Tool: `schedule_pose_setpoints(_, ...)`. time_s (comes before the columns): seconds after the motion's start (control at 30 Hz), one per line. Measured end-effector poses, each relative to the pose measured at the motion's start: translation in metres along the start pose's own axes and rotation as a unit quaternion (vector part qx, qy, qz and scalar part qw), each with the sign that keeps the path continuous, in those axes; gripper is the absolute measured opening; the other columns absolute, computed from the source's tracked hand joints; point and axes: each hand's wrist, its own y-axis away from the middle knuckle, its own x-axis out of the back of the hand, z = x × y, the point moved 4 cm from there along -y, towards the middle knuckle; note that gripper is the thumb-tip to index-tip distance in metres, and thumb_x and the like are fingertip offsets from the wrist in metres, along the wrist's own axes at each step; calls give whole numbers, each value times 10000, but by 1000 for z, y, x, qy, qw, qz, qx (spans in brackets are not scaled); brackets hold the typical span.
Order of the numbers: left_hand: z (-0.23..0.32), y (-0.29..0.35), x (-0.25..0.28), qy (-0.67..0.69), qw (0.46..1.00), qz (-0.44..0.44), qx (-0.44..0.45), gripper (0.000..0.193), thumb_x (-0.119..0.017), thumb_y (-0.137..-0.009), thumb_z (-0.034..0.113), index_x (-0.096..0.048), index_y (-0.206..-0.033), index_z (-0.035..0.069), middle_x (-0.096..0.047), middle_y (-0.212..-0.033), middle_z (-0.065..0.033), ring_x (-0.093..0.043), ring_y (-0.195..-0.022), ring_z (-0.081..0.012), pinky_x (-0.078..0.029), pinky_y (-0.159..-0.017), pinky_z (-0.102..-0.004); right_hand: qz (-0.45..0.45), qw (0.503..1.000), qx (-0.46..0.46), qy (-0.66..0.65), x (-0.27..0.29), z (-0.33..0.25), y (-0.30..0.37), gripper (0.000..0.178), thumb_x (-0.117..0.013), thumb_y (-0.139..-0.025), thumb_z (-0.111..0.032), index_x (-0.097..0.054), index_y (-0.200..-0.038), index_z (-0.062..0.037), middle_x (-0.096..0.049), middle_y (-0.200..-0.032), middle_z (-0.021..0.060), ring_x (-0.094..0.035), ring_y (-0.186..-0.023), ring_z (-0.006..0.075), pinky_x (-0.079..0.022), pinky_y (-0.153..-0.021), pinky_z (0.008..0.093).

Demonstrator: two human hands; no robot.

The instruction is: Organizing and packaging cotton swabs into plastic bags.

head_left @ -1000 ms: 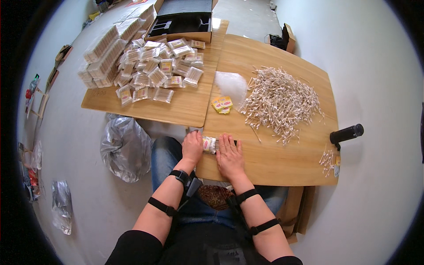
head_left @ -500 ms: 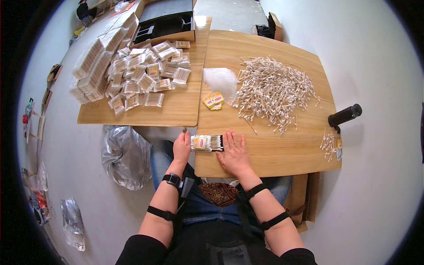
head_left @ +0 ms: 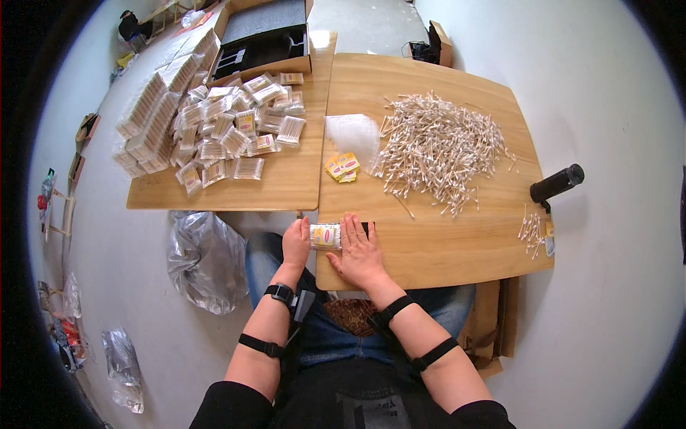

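Note:
A small clear bag of cotton swabs (head_left: 326,237) with a yellow-and-white label card lies at the table's near left edge. My left hand (head_left: 295,244) is closed at the bag's left end, thumb up along it. From the other side my right hand (head_left: 361,259) rests flat, its fingers stretched out over the bag's right end and hiding it. A black strip (head_left: 370,229) shows just past those fingers. Farther up lie a few yellow label cards (head_left: 342,166) and a stack of clear empty bags (head_left: 353,136).
A big heap of loose cotton swabs (head_left: 443,150) covers the back right. Filled packs (head_left: 236,132) pile up on the left table (head_left: 286,193), beside stacked packs and an open carton (head_left: 309,50). A black cylinder (head_left: 557,184) stands at the right edge, near scattered swabs (head_left: 530,234).
My right hand has slid left over the bag, covering its right end. Fewer swab ends show there, and the black strip now appears beyond my fingers. My left hand stays at the left end.

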Motion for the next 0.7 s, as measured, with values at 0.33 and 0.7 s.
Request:
schedule_pose_setpoints(0.33,0,1,10,-15,1000,-17,-7,405,-467,-1006,354,-559,-799,18,-586,-762,-245,-569,-739,-446,-443,-639,-491,29,996,-5,-88,2,26,1,725,-478,-946,-464,-309,-1474,4,-301,-1544,176,-253,-1447,297,-133,-1176,518)
schedule_pose_setpoints(0.7,106,30,9,-46,973,49,-221,246,-621,-808,18,-582,-1050,43,-594,-1098,-158,-544,-1052,-352,-428,-929,-442,98,993,-69,17,27,114,56,564,-504,-956,-339,-417,-1429,-45,-440,-1466,148,-391,-1373,299,-226,-1154,504)
